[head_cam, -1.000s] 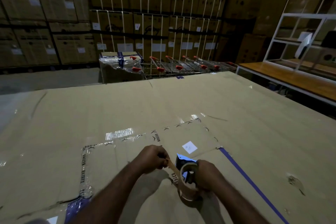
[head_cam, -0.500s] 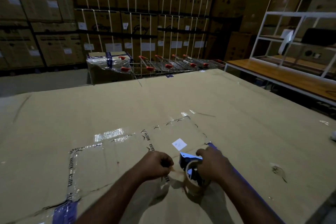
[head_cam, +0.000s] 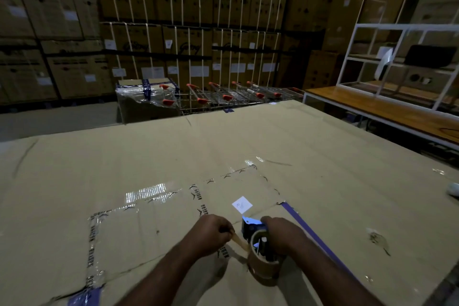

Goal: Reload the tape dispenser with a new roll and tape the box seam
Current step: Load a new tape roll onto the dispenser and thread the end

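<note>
Tape dispenser [head_cam: 253, 230] sits right under the right hand [head_cam: 280, 236], which is wrapped around it, brown roll [head_cam: 263, 263] already seated and resting on the cardboard box [head_cam: 323, 156]. Left hand [head_cam: 211, 233] is just to the left, fist pinching the free tape end [head_cam: 239, 241], so the strip runs sideways between both hands. Blue, compact dispenser; the nearest seam looks to be just beyond the knuckles.

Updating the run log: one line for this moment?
left hand pinching tape end | right hand gripping dispenser | roll mounted | seam untaped
</note>
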{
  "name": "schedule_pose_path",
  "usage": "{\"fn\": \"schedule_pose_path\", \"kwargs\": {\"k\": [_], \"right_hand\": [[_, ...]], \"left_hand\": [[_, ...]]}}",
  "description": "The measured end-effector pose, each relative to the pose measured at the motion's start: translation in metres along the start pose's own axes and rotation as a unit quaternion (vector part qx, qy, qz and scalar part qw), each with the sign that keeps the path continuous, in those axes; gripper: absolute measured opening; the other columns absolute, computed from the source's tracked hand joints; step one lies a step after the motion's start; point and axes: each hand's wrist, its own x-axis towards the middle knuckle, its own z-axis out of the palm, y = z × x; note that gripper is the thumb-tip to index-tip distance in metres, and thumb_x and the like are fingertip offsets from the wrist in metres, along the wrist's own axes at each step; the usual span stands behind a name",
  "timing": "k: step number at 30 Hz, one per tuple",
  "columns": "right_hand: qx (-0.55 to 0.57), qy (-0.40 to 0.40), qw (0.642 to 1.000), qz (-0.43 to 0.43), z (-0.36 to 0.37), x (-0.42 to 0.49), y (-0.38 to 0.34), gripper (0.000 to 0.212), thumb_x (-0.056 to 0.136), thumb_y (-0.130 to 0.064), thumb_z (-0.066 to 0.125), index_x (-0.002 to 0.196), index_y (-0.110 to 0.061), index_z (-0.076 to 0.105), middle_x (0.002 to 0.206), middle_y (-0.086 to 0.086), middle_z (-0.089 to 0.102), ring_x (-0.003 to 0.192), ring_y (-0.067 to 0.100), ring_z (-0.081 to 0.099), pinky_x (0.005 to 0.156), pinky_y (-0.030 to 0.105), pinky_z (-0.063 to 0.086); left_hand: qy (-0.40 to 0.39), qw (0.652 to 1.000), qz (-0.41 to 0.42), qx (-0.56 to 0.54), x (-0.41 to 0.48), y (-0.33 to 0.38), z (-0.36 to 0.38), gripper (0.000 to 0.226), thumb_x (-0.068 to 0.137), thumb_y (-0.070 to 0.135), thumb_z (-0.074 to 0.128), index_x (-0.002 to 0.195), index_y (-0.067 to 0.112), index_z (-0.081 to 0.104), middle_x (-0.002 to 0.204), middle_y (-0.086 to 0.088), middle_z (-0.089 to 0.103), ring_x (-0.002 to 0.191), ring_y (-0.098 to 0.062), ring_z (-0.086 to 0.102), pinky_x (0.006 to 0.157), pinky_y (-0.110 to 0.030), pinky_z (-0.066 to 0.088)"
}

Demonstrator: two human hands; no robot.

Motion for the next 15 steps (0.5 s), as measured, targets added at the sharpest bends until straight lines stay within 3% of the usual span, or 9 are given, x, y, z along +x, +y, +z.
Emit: {"fn": "schedule_pose_path", "kwargs": {"k": [5, 8, 11, 13, 15], "right_hand": [[0.000, 0.003, 1.000, -0.003, -0.001, 0.001, 0.004, 0.065, 0.088, -0.034, 0.064, 0.146, -0.022, 0.036, 0.139, 0.007, 0.050, 0.124, 0.026, 0.051, 0.101, 0.042, 0.046], [0.022, 0.017, 1.000, -0.014, -0.011, -0.012, 0.000, 0.068, 0.085, -0.036, 0.063, 0.147, -0.027, 0.035, 0.145, 0.003, 0.044, 0.129, 0.026, 0.046, 0.103, 0.044, 0.043], [0.106, 0.031, 0.991, -0.069, -0.014, -0.028, -0.016, 0.064, 0.068, -0.056, 0.062, 0.128, -0.036, 0.056, 0.128, -0.003, 0.058, 0.115, 0.021, 0.058, 0.097, 0.044, 0.049], [0.043, 0.033, 0.996, -0.075, -0.004, -0.038, -0.026, 0.075, 0.056, -0.079, 0.057, 0.119, -0.036, 0.056, 0.118, -0.005, 0.056, 0.106, 0.019, 0.057, 0.096, 0.047, 0.047], [-0.031, 0.055, 0.996, -0.060, 0.013, -0.041, -0.027, 0.073, 0.060, -0.074, 0.058, 0.122, -0.036, 0.047, 0.123, -0.004, 0.048, 0.112, 0.023, 0.051, 0.098, 0.052, 0.040]], "left_hand": [[0.007, 1.000, 0.000, 0.004, 0.004, 0.003, 0.005, 0.020, 0.082, 0.013, 0.062, 0.096, 0.016, 0.077, 0.094, 0.001, 0.077, 0.086, -0.008, 0.069, 0.077, -0.016, 0.049], [0.007, 1.000, 0.004, 0.019, 0.003, 0.001, 0.007, 0.022, 0.082, 0.013, 0.061, 0.097, 0.016, 0.077, 0.096, 0.002, 0.077, 0.088, -0.008, 0.068, 0.073, -0.011, 0.045], [0.010, 1.000, 0.008, 0.026, 0.002, 0.001, 0.009, 0.023, 0.082, 0.014, 0.060, 0.097, 0.017, 0.077, 0.096, 0.002, 0.077, 0.088, -0.008, 0.068, 0.076, -0.017, 0.048], [0.009, 0.999, 0.007, 0.030, 0.001, 0.001, 0.009, 0.022, 0.083, 0.015, 0.061, 0.097, 0.017, 0.077, 0.096, 0.003, 0.076, 0.089, -0.009, 0.068, 0.078, -0.019, 0.049], [0.003, 0.999, 0.005, 0.037, 0.001, 0.000, 0.006, 0.021, 0.084, 0.016, 0.061, 0.098, 0.017, 0.076, 0.093, 0.004, 0.075, 0.087, -0.009, 0.067, 0.078, -0.019, 0.048]]}}
